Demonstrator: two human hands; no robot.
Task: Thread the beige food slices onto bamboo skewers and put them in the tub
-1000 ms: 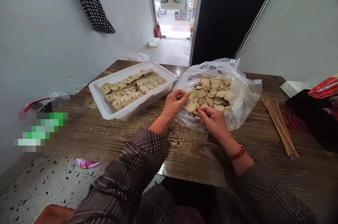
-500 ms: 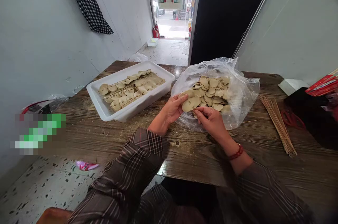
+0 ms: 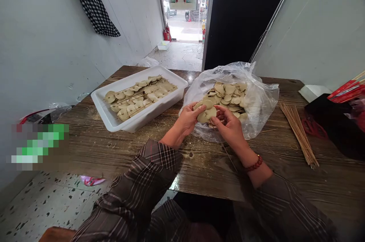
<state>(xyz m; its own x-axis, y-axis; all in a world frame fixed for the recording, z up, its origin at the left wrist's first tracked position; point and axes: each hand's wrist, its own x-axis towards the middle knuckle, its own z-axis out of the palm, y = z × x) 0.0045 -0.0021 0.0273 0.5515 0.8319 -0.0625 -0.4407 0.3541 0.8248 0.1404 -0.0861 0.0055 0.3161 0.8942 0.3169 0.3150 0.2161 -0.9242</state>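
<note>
- I saw flat beige discs (image 3: pixel 207 115) between both hands, above the near side of the clear bag (image 3: pixel 262 99).
- Left hand (image 3: pixel 186 121) fingers pinched their left edge; right hand (image 3: pixel 230 123) fingers, their right.
- A thin stick (image 3: pixel 229 157) slanted beside the right wrist.
- The bag held loose discs (image 3: pixel 230 90); the white tray (image 3: pixel 155 117), leftward, skewered discs (image 3: pixel 137 101).

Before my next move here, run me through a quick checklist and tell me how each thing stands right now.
1. Left hand gripping the slices: ok.
2. Right hand steadying them: ok, pinching the right edge.
3. Thin stick below the right hand running through those slices: cannot tell, partly hidden.
4. Bag open, its pile within reach: ok, seemingly, just beyond the hands.
5. Tray flat on the table: ok, loaded skewers inside.
6. Scissors clear of both hands: ok, off to the right.
</note>
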